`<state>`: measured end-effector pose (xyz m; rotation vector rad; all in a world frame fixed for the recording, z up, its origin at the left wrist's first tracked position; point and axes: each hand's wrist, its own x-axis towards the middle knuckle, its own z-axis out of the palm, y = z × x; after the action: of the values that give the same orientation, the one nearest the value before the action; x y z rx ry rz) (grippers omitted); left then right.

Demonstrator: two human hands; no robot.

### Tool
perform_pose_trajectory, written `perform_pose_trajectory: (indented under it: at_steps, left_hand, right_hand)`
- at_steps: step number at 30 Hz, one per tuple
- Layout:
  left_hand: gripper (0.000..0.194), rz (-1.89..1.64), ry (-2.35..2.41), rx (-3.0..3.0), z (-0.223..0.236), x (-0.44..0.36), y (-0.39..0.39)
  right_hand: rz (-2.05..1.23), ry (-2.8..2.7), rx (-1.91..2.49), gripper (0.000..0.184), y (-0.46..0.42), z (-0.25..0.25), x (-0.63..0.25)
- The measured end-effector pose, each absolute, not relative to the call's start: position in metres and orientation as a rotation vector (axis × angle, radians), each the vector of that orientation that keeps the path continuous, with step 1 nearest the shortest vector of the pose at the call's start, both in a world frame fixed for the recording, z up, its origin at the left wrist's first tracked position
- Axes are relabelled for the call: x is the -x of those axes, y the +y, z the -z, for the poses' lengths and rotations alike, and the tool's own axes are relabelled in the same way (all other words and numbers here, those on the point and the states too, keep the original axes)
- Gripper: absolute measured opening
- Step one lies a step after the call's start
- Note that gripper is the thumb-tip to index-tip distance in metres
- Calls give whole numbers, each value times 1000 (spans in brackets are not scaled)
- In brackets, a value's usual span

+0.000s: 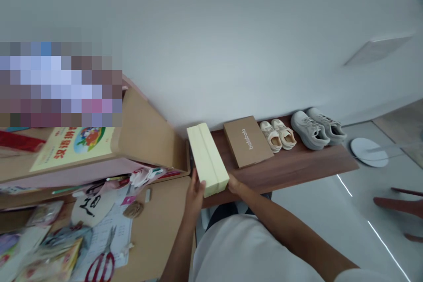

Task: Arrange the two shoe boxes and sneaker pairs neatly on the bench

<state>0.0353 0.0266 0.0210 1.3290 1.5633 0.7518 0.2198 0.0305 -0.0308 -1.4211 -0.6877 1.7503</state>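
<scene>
A long pale-yellow box (208,158) is held between my two hands over the left end of a dark wooden bench (297,165). My left hand (195,188) grips its near left corner, with the thumb on the top edge. On the near right corner is my right hand (234,183), whose fingers are partly hidden by the box. Just to the right lies a closed brown shoebox (247,141) with white lettering. Small beige shoes (277,135) stand beside it, followed by a larger pair of light grey sneakers (312,128).
At left, a desk (161,216) carries red-handled scissors (103,257), papers, packets and a brown coil (133,209). Its raised shelf (145,134) borders the bench. A white wall (231,53) runs behind. A round white base (369,152) and reddish-brown legs (398,207) are at right.
</scene>
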Motion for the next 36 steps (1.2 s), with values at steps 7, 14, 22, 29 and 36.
perform_pose_trajectory:
  at_steps: [7,14,22,29,36]
  left_hand:
    - [72,-272,1819,-1885,-19,-110,18]
    - [71,-174,1955,-1836,6,-152,39]
    - [66,-535,1496,-1325,42,-205,42]
    - [63,-713,1488,-1090,35,-237,45]
    - [72,-1066,1639,-1682,-10,-289,-13]
  right_hand:
    - [-1956,-185,1445,62,32,22,-239]
    - [-1367,-709,1527,33,24,33,-257]
    - [-521,-908,1972,52,32,24,-412]
    - [-1074,-788,1866,69,34,54,-456]
    - [-1957,-333,1395,55,12,37,-458]
